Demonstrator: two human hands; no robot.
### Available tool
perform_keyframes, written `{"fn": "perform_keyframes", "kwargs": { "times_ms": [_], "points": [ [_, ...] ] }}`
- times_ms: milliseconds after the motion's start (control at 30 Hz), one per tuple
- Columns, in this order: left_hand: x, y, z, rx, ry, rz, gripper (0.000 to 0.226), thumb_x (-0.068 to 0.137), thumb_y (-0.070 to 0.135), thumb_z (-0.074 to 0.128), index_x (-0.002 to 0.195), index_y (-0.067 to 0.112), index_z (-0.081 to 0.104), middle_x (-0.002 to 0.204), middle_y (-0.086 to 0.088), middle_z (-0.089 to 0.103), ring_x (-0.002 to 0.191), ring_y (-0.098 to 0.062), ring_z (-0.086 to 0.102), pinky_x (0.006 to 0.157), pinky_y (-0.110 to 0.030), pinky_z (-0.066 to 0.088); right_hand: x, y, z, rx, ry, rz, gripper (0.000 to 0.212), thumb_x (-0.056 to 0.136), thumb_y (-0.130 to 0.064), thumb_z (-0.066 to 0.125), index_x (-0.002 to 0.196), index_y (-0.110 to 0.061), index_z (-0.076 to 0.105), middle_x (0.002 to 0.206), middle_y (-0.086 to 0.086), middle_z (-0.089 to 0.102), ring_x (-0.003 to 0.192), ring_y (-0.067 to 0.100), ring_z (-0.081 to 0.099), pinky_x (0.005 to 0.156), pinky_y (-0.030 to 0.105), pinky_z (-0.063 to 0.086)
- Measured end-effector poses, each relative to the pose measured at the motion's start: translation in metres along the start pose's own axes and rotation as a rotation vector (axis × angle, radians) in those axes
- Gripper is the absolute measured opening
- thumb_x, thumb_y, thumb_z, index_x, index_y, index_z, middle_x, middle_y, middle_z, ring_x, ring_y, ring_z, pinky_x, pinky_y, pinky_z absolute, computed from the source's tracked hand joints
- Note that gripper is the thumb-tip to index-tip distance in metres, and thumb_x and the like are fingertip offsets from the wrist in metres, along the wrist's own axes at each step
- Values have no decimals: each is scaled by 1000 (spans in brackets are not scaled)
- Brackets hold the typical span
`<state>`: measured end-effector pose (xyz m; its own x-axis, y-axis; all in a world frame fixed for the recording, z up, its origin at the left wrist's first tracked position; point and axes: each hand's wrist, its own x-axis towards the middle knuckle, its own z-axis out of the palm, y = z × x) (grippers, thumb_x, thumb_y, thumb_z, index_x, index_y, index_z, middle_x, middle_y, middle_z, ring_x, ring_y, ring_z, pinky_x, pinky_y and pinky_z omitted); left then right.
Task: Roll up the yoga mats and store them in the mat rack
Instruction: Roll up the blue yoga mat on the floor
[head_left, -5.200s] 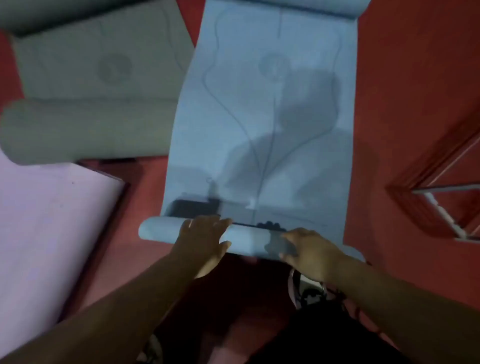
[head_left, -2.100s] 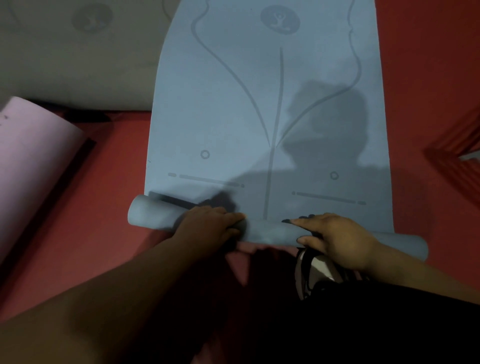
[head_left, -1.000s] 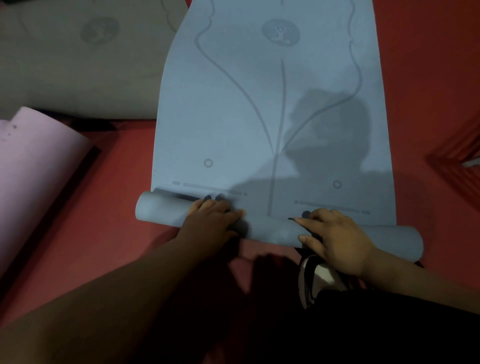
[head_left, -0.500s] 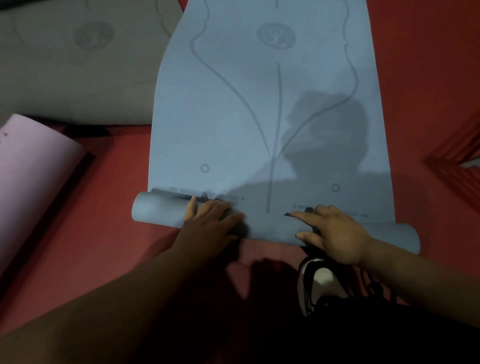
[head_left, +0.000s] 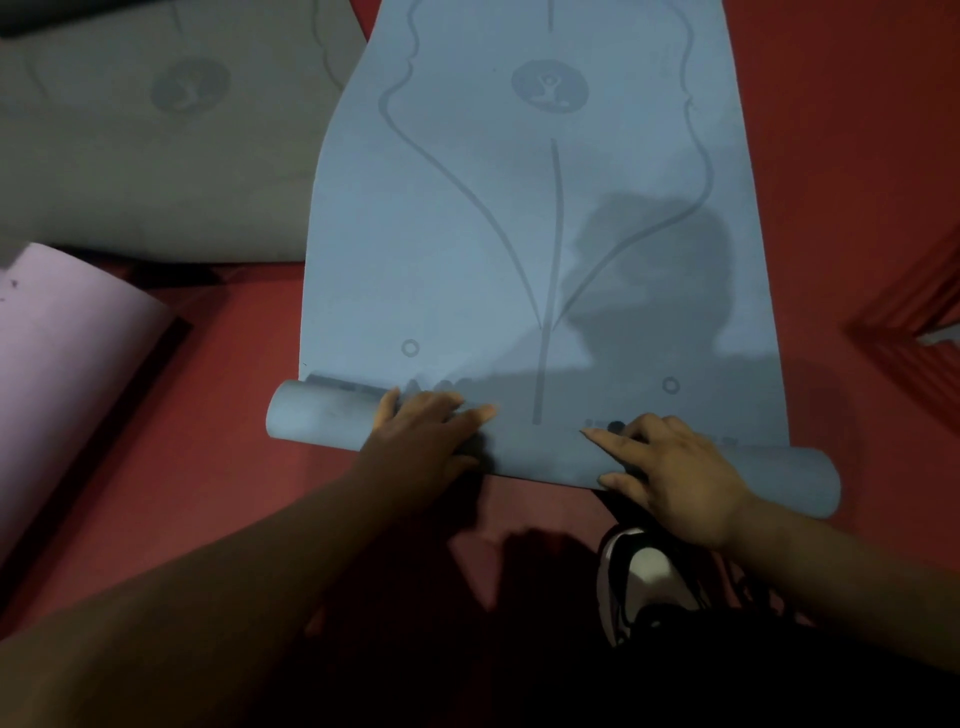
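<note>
Blue yoga mat (head_left: 493, 249): we press left hand (head_left: 421, 434) and right hand (head_left: 675, 470), fingers (head_left: 441, 404) released flat, on its roll (head_left: 322, 415), likely to hold it tight and even.

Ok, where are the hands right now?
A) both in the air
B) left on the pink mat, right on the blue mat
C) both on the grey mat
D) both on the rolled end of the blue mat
D: the left hand and the right hand both lie on the rolled end of the blue mat; neither touches the pink mat or the grey mat.
</note>
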<state>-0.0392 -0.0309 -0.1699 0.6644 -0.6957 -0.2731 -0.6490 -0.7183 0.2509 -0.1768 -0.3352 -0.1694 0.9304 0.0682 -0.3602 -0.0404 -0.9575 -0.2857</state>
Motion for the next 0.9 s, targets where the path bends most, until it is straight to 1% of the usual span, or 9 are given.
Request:
{"fn": "perform_keyframes", "kwargs": {
  "times_ms": [67,133,200,267,500,600,733,833,900],
  "points": [
    [-10,2,9,37,84,15,78,71,51,81,139,44,45,128,-2,61,117,-28,62,105,-66,38,4,2,-4,5,-31,5,64,91,-73,27,152,-53,30,105,-15,40,96,11,41,87,31,42],
    [-12,0,14,90,125,60,71,67,48,84,131,42,54,122,0,63,108,-29,64,101,-65,42,6,2,-7,1,-65,8,64,92,-71,29,153,-53,27,107,-14,41,99,11,40,91,31,42],
    [-9,0,8,61,111,62,49,75,51,65,124,43,61,117,3,65,102,-28,64,98,-61,44,6,0,-6,-19,-60,10,64,93,-71,27,154,-52,26,116,-10,47,104,14,45,93,34,43],
    [-3,-1,0,31,30,47,48,77,54,47,120,45,66,111,5,67,97,-27,67,93,-56,47,1,-3,-4,-49,22,24,63,94,-70,27,153,-50,32,125,-6,51,109,20,50,92,39,45],
    [22,-12,-13,-5,-150,8,55,95,51,59,146,57,41,142,18,52,132,-14,48,107,-36,31,-12,-6,8,-136,176,47,66,90,-59,55,151,-40,42,124,6,54,108,29,54,94,48,45],
    [25,-12,-16,25,-163,13,56,97,53,55,149,56,35,147,18,47,135,-14,45,112,-41,29,-4,0,1,-108,104,60,60,94,-66,42,150,-45,40,122,-2,56,106,23,54,90,44,47],
    [11,-4,-12,105,-118,-72,64,92,61,57,149,60,29,159,11,35,147,-21,31,121,-61,12,7,8,-9,-112,-15,67,67,90,-77,20,152,-54,28,119,-10,52,105,17,52,87,35,39],
    [4,-2,-3,102,-34,-80,71,80,61,72,143,55,41,144,1,54,132,-32,50,114,-69,21,13,11,-14,-96,-81,74,71,86,-79,15,153,-56,21,122,-11,48,111,16,49,90,34,36],
    [7,-4,-4,113,-42,-105,63,86,68,58,144,56,39,140,5,54,131,-30,48,115,-66,19,13,10,-16,-79,-90,75,73,86,-80,15,154,-55,19,124,-10,47,113,16,48,93,35,36]
  ]
}}
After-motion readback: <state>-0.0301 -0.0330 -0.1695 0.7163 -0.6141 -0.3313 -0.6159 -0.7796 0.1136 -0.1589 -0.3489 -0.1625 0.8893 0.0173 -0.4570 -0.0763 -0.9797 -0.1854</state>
